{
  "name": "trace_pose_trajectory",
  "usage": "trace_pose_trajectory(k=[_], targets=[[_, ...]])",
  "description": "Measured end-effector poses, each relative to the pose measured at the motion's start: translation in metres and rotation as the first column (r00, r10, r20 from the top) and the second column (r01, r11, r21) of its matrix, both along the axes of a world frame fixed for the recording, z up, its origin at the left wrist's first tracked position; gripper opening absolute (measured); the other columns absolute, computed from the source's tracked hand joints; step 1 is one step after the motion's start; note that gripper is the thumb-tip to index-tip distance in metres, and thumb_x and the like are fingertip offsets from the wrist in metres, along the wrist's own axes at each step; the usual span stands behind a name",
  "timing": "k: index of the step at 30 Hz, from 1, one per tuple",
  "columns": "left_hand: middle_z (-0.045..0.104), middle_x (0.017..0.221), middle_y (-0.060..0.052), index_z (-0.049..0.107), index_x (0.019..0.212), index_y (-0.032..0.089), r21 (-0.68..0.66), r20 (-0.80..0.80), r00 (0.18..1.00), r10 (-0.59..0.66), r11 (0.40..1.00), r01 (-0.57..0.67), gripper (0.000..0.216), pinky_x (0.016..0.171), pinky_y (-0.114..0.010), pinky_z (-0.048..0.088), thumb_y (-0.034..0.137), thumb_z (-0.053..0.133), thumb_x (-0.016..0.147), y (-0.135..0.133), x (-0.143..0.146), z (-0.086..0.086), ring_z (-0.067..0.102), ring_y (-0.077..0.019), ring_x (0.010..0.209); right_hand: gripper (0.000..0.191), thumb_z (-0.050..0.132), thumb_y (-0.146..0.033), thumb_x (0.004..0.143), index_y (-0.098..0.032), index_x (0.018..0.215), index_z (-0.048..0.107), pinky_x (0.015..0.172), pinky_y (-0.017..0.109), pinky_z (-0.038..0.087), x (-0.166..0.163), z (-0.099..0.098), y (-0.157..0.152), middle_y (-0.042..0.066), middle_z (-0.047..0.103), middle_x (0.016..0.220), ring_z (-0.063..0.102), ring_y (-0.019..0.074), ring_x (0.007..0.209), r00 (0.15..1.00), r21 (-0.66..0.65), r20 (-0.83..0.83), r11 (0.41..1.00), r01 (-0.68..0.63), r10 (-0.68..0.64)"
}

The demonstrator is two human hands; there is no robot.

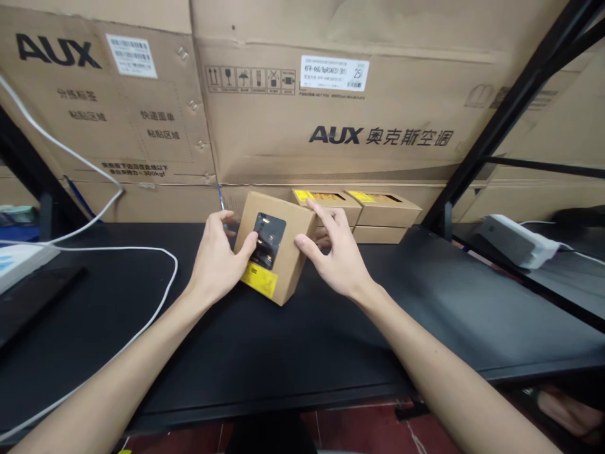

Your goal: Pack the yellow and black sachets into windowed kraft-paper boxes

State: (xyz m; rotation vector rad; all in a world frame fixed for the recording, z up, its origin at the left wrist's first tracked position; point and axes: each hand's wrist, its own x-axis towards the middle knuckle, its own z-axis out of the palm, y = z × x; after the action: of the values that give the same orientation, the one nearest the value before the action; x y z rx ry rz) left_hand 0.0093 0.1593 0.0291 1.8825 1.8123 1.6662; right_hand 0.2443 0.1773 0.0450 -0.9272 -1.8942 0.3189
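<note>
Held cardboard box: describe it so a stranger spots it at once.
Find the black table before the large AUX carton. Between the left hand and right hand is a brown box with a dark window and yellow label. Unlike the similar boxes behind, it is tilted and held.

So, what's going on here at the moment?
A person is holding a small cardboard box tilted between both bare hands. The left hand has its thumb over the dark window on the front; the right hand grips the opposite side. Whether its lower corner touches the black table is unclear. Beyond, similar boxes sit side by side before large AUX cartons.
</note>
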Motion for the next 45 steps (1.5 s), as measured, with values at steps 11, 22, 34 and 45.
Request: trace_pose_trajectory(k=[11,22,34,45], targets=[[0.075,0.098,-0.013,0.064,0.090,0.026,-0.078,-0.052,0.996,0.070,0.994,-0.074,0.022,0.096,-0.063,0.053,0.046,0.072,0.083,0.023,-0.040,-0.011,0.070,-0.0349,0.097,0.069,0.068,-0.037,0.098,-0.022,0.161,0.044,0.105,0.048,0.058,-0.016,-0.020,-0.012,0.015,0.059,0.136,0.068,0.0280,0.120,0.866,-0.168,0.499,0.984,0.064,0.028],[0.067,0.097,-0.014,0.065,0.089,0.025,-0.008,-0.116,0.980,0.164,0.986,-0.166,0.019,0.100,-0.067,0.049,0.044,0.067,0.087,0.020,-0.032,-0.010,0.062,-0.0393,0.104,0.045,0.065,-0.044,0.102,-0.020,0.139,0.063,0.092,0.048,0.059,-0.031,-0.011,-0.009,0.013,0.064,0.128,0.073,0.0316,0.106,0.769,-0.102,0.615,0.950,0.295,-0.173],[0.060,0.111,-0.011,0.061,0.093,0.024,-0.199,-0.459,0.887,0.042,0.969,-0.148,0.013,0.087,-0.049,0.058,0.037,0.062,0.090,-0.002,-0.009,-0.003,0.057,-0.0339,0.114,0.028,0.060,-0.028,0.103,-0.016,0.129,0.061,0.086,0.038,0.053,-0.022,-0.016,-0.003,0.011,0.072,0.126,0.073,0.0226,0.097,0.842,-0.207,0.509,0.924,0.322,-0.179],[0.056,0.151,-0.016,0.071,0.129,0.019,-0.272,-0.544,0.839,-0.020,0.950,-0.153,0.040,0.110,-0.054,0.055,0.038,0.058,0.097,0.002,-0.011,-0.012,0.044,-0.0382,0.145,0.012,0.063,-0.026,0.101,-0.019,0.094,0.070,0.081,0.030,0.045,-0.023,-0.019,-0.007,0.004,0.076,0.100,0.068,0.0168,0.089,0.913,-0.268,0.407,0.958,0.106,0.012]])
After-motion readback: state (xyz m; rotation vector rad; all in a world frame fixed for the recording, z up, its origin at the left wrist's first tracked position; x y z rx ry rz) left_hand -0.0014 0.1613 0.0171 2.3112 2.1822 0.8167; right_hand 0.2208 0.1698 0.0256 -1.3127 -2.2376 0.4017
